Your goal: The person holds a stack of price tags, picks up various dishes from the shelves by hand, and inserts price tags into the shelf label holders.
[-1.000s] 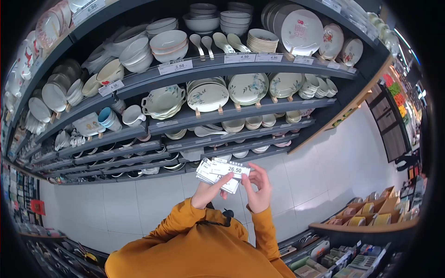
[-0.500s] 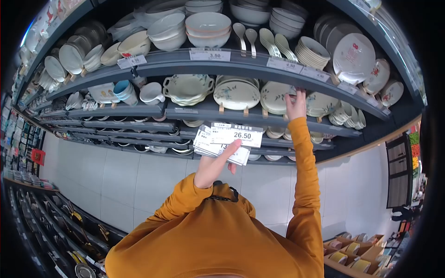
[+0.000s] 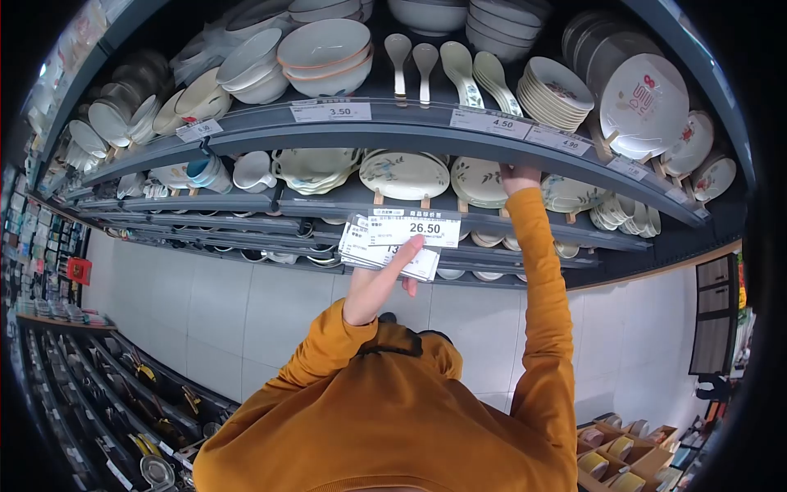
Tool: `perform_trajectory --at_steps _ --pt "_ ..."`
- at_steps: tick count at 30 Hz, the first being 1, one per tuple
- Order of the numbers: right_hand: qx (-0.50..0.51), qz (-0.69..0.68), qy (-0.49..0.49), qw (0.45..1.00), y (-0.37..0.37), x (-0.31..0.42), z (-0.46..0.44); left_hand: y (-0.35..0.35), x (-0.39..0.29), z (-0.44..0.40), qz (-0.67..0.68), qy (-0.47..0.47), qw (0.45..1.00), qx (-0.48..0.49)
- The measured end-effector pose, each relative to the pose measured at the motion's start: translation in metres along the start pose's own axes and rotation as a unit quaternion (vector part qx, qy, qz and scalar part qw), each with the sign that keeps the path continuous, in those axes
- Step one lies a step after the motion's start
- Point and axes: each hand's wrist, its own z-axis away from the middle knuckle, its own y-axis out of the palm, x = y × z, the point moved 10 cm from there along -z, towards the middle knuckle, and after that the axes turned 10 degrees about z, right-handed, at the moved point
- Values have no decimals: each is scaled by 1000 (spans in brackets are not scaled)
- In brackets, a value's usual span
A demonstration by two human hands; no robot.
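My left hand (image 3: 379, 284) is closed on a fanned stack of white price tags (image 3: 393, 229), thumb across the front; the top one reads 26.50. My right hand (image 3: 522, 179) reaches into the second shelf, under the upper shelf's edge. Its fingers are mostly hidden there, so I cannot tell whether they grip anything. Just left of it stands a floral plate (image 3: 471, 182) leaning upright, and to its right is another floral plate (image 3: 566, 194). A floral oval plate (image 3: 403, 175) rests on wooden stands further left.
On the upper shelf (image 3: 410, 123) are bowls (image 3: 325, 49), ceramic spoons (image 3: 459, 72), stacked small dishes (image 3: 556, 92) and a large plate (image 3: 642, 111), with price labels along its edge. Lower shelves hold more dishes. Behind me stand a utensil rack (image 3: 106, 402) and a partitioned box (image 3: 623, 455).
My view has shifted toward the shelves, and the upper shelf looks nearer. My right hand's fingers have gone further in under the upper shelf's edge. My left hand still holds the price tags.
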Motion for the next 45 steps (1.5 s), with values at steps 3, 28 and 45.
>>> perform_trajectory --at_steps 3,28,45 --pt "14 -48 22 999 -18 4 2 8 18 -5 -15 -13 1000 -17" --pt "-21 -436 335 835 -73 4 164 12 126 -24 -6 -83 992 -94" --pt "-32 -456 395 797 -38 21 214 1 156 -29 -57 -147 984 -85"
